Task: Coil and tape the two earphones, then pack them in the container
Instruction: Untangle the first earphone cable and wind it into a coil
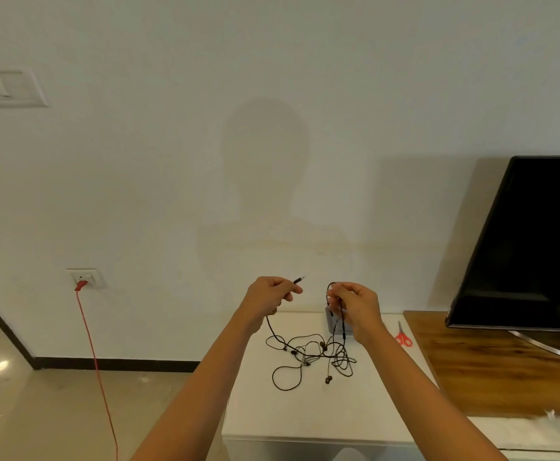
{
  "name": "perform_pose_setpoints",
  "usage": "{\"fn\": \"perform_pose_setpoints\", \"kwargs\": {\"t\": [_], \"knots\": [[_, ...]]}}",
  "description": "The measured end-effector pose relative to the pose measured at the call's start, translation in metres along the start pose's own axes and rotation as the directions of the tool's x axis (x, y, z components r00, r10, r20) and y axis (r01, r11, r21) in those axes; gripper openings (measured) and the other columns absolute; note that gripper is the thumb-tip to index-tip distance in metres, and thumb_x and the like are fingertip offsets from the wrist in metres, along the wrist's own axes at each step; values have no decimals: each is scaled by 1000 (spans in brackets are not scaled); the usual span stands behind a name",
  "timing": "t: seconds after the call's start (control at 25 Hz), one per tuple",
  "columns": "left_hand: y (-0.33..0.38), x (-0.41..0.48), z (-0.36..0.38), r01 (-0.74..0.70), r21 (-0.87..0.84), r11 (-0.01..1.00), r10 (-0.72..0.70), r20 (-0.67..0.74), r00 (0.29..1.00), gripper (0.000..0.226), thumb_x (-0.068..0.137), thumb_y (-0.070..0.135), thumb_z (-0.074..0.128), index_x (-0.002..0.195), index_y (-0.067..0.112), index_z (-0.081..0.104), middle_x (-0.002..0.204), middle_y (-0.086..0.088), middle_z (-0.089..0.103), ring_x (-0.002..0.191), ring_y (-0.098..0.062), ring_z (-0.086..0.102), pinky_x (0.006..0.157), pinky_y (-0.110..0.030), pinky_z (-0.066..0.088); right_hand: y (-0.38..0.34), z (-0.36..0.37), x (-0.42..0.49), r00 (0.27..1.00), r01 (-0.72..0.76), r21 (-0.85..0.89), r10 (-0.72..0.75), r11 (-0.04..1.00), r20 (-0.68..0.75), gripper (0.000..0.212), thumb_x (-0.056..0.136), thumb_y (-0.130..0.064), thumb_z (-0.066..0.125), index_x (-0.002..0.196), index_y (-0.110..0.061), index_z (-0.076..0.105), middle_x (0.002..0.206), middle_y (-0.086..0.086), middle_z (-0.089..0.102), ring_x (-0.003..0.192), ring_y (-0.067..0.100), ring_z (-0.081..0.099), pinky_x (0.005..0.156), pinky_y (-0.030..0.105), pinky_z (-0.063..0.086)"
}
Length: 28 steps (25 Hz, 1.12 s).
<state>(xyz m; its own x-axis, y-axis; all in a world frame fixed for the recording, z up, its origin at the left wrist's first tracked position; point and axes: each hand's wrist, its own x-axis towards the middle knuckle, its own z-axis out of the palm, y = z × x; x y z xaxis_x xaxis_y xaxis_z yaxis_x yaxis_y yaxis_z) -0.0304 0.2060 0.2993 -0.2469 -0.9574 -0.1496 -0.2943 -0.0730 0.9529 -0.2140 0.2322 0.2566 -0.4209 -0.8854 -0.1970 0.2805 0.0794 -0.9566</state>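
Note:
Both hands are raised above a white table (305,414). My left hand (268,296) pinches a black earphone cable near its jack plug (299,280), which points up and right. My right hand (355,302) pinches another stretch of black cable that loops over its fingers. From both hands the cables hang down to a tangle of black earphone wires (312,357) lying on the table, with earbuds (328,380) at its edge. A grey container (333,324) stands behind my right hand and is mostly hidden by it.
Red-handled scissors (402,336) lie on the table at the right. Further right, a wooden top (491,367) carries a dark TV screen (531,241). A red cord (97,367) hangs from a wall socket (85,278) at the left. A white wall stands behind.

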Motion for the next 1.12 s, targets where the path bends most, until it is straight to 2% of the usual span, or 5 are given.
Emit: {"fn": "perform_pose_setpoints", "kwargs": {"t": [0.24, 0.56, 0.84, 0.96, 1.12], "knots": [[6, -1, 13, 67, -624, 779, -8, 98, 995, 17, 98, 12, 51, 99, 4, 65, 97, -11, 72, 90, -23, 71, 78, -34, 60, 6, 4, -10, 928, 186, -516, 24, 836, 373, 46, 94, -22, 55, 138, -15, 44, 136, -2, 51, 129, 17, 46, 102, 29, 38], [9, 3, -15, -216, -796, 565, -84, -316, 945, 7, 95, 4, 55, 90, 0, 59, 80, -14, 62, 68, -18, 64, 64, -26, 60, 12, -7, -35, 885, 300, -289, -152, 909, 440, 20, 94, -15, 56, 80, -10, 69, 59, -9, 57, 59, 12, 47, 58, 25, 46], [-29, -13, -15, 51, 200, 979, 12, -300, 954, 82, 90, 44, 57, 152, 24, 7, 157, -14, -19, 144, -44, 4, 115, -54, 13, 0, -4, -37, 883, 403, -359, -255, 842, 394, 12, 86, -25, 64, 77, -23, 71, 76, 10, 66, 69, 15, 52, 66, 25, 42], [-21, -30, 10, -276, 312, 909, 270, 63, 961, 42, 94, 56, 36, 114, 30, 64, 156, 7, 10, 147, -21, -12, 118, -49, 4, -11, 13, -46, 842, 445, -377, -236, 813, 484, 16, 88, -28, 64, 80, -17, 71, 73, 11, 67, 58, 10, 50, 59, 22, 44], [-24, -45, 15, -362, 214, 907, 341, 128, 931, 45, 97, 46, 43, 73, 18, 69, 88, -7, 73, 80, -14, 66, 77, -37, 51, -18, 13, -45, 862, 453, -419, -267, 787, 431, 19, 84, -33, 68, 82, -15, 70, 74, 15, 67, 65, 13, 58, 65, 30, 50]]}}
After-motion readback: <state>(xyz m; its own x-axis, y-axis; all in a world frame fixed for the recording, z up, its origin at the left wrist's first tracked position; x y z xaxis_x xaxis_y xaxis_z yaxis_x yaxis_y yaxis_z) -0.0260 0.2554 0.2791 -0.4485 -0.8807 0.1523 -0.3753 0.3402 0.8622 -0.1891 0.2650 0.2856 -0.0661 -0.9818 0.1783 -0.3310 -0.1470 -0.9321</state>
